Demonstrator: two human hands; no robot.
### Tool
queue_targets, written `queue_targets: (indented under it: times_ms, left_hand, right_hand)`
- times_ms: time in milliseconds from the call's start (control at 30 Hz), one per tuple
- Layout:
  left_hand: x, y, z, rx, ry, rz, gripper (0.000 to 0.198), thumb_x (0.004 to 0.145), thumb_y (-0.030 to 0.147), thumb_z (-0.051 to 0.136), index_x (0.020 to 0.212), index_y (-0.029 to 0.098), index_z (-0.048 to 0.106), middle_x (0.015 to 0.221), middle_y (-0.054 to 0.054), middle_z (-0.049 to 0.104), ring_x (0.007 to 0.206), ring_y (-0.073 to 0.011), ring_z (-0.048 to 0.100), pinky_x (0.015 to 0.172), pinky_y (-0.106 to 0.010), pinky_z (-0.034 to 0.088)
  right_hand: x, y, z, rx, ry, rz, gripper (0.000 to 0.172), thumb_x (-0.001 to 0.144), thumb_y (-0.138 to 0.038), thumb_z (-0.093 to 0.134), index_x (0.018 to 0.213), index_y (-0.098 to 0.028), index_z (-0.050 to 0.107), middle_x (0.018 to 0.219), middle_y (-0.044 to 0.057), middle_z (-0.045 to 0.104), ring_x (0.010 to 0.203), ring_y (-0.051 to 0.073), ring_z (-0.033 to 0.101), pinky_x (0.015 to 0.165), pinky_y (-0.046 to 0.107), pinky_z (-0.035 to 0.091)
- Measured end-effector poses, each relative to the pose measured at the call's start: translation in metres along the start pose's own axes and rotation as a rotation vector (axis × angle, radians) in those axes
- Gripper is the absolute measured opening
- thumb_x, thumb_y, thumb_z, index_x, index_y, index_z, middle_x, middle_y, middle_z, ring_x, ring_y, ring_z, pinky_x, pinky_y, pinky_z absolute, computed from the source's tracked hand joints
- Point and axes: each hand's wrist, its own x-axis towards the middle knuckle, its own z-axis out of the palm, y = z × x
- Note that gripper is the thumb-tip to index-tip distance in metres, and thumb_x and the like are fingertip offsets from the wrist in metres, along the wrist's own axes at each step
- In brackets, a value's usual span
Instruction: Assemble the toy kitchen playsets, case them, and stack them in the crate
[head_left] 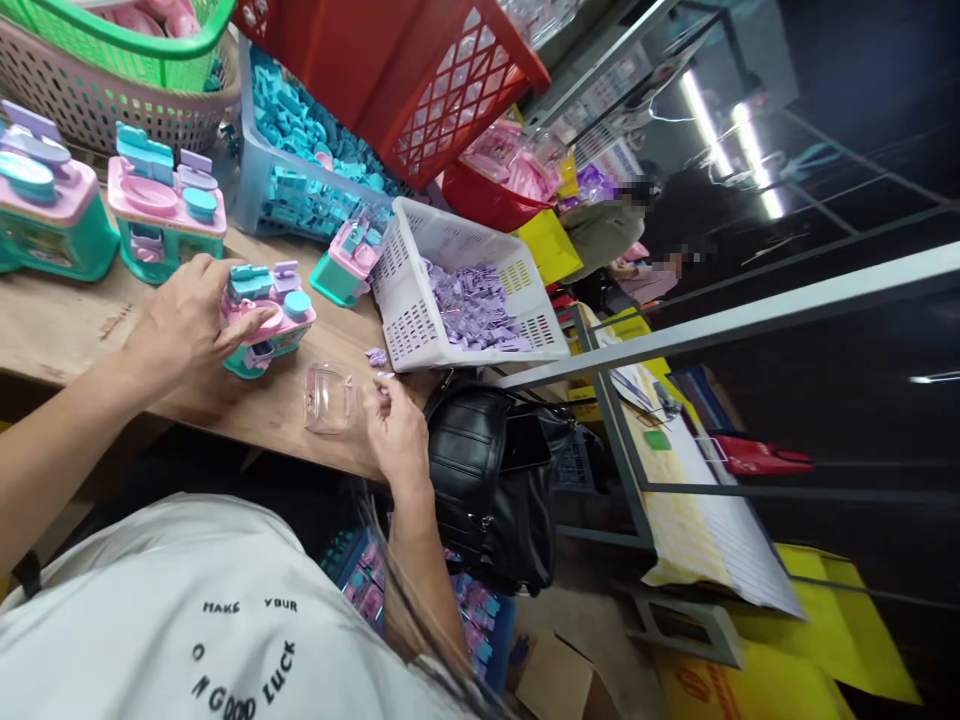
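My left hand (180, 315) grips a small toy kitchen (274, 320) with a teal base, pink top and blue and purple fittings. Its thumb lies across the pink top, and the toy stands on the wooden table. My right hand (397, 435) is closed in a pinch at the table edge, with a small purple piece (385, 378) partly showing at the fingertips. Between the hands lies a clear plastic cover (330, 398). Some loose purple pieces (376, 356) rest on the wood just beyond my right hand.
Similar toy kitchens (165, 215) stand on the left, and one (346, 262) farther back. A white basket (412, 325) holds purple parts; a clear bin (255, 190) holds blue parts. A red crate (337, 60) rises behind. A black bag (480, 480) hangs beside my right arm.
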Motion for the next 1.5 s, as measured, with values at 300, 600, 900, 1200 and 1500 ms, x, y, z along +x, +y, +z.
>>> queue_targets:
  times_ms: [300, 600, 900, 1200, 1500]
  left_hand:
    - [-0.025, -0.007, -0.002, -0.191, -0.098, 0.084, 0.088, 0.090, 0.080, 0.046, 0.145, 0.012, 0.050, 0.131, -0.015, 0.055, 0.103, -0.0252, 0.061, 0.097, -0.043, 0.052]
    - [-0.009, -0.030, 0.011, -0.462, -0.264, 0.134, 0.129, 0.064, 0.077, 0.076, 0.165, 0.019, 0.019, 0.158, -0.019, 0.036, 0.141, -0.0386, 0.045, 0.113, -0.057, 0.045]
    - [-0.003, -0.034, 0.029, -0.501, -0.266, 0.127, 0.134, 0.060, 0.076, 0.079, 0.164, 0.014, 0.023, 0.158, -0.020, 0.039, 0.141, -0.0419, 0.047, 0.116, -0.059, 0.041]
    - [-0.015, -0.021, 0.045, -0.563, -0.169, 0.128, 0.134, 0.065, 0.081, 0.074, 0.163, 0.009, 0.017, 0.159, -0.011, 0.034, 0.146, -0.0395, 0.038, 0.125, -0.055, 0.030]
    - [-0.026, -0.002, 0.079, -0.642, 0.018, 0.116, 0.117, 0.060, 0.063, 0.087, 0.153, 0.017, 0.033, 0.147, -0.018, 0.048, 0.136, -0.0364, 0.048, 0.117, -0.053, 0.041]
  right_hand:
    - [0.002, -0.015, -0.008, -0.025, -0.298, -0.206, 0.120, 0.064, -0.060, 0.090, 0.163, -0.025, 0.031, 0.152, 0.018, 0.040, 0.149, 0.034, 0.039, 0.124, 0.056, 0.034]
    - [0.005, -0.018, -0.024, -0.087, -0.290, 0.019, 0.107, 0.078, -0.071, 0.074, 0.163, -0.025, 0.029, 0.158, 0.021, 0.042, 0.150, 0.037, 0.043, 0.119, 0.059, 0.041]
    - [0.007, -0.008, -0.032, -0.163, -0.252, 0.039, 0.095, 0.079, -0.066, 0.078, 0.158, -0.030, 0.040, 0.131, 0.015, 0.066, 0.121, 0.036, 0.066, 0.106, 0.057, 0.052]
    - [0.032, 0.026, -0.016, -0.032, -0.382, -0.382, 0.116, 0.064, -0.031, 0.095, 0.161, -0.032, 0.032, 0.160, 0.012, 0.035, 0.153, 0.033, 0.033, 0.128, 0.055, 0.030]
    - [0.031, 0.032, -0.036, 0.317, -0.111, -0.385, 0.105, 0.069, -0.038, 0.086, 0.157, -0.029, 0.029, 0.150, 0.013, 0.042, 0.141, 0.031, 0.048, 0.119, 0.054, 0.043]
